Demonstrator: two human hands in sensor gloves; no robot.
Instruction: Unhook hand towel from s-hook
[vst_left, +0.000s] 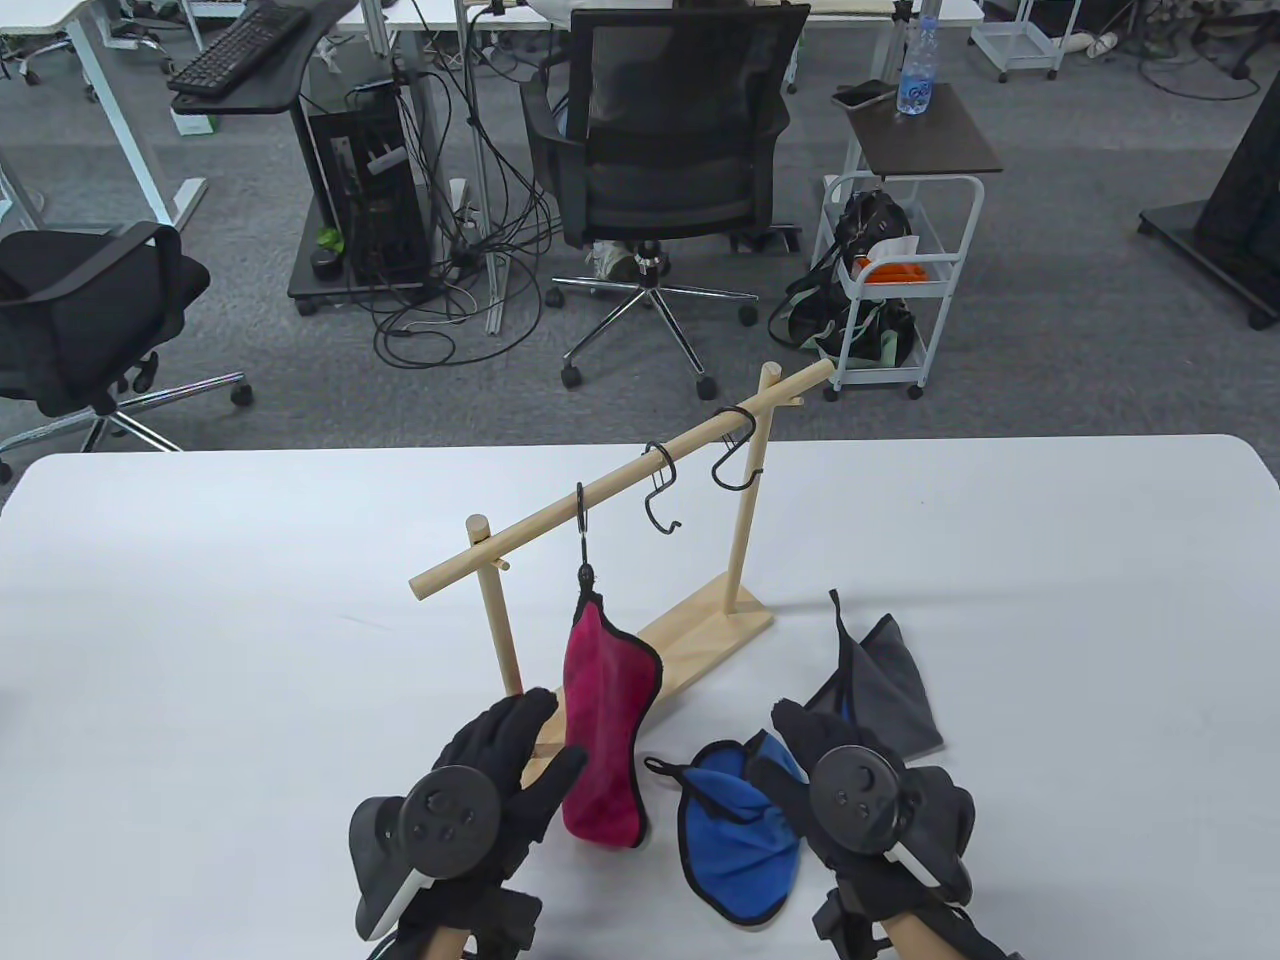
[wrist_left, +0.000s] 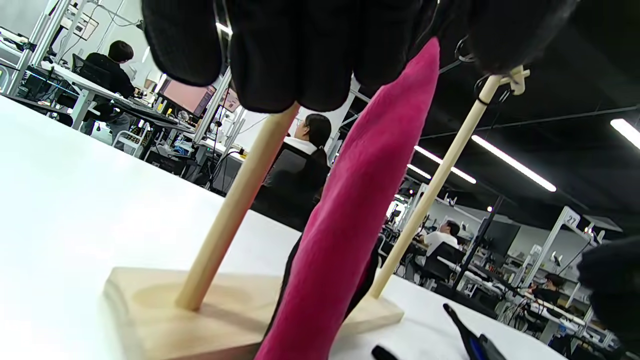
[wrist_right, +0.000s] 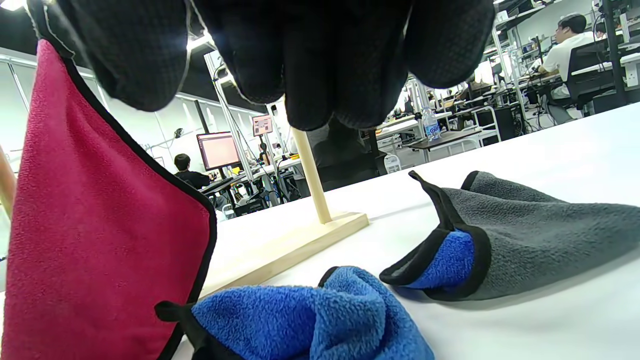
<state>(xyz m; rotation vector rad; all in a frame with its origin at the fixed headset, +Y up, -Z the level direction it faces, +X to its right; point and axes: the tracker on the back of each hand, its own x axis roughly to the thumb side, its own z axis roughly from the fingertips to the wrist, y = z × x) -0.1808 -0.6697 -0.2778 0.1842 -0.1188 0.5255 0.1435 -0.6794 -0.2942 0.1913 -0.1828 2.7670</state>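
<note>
A red hand towel (vst_left: 605, 720) hangs by its loop from the left black S-hook (vst_left: 582, 530) on the wooden rail (vst_left: 620, 480). It also shows in the left wrist view (wrist_left: 350, 215) and the right wrist view (wrist_right: 95, 240). My left hand (vst_left: 500, 780) is open, fingers spread just left of the towel's lower part; contact is unclear. My right hand (vst_left: 850, 790) hovers open over a blue towel (vst_left: 740, 835) lying on the table, holding nothing. Two more S-hooks (vst_left: 660, 490) hang empty on the rail.
A grey towel (vst_left: 880, 680) with black trim lies on the white table (vst_left: 200, 620) right of the rack's wooden base (vst_left: 700, 630). The rack posts (vst_left: 500, 620) stand close to my left fingers. Office chairs and a cart stand beyond the table's far edge.
</note>
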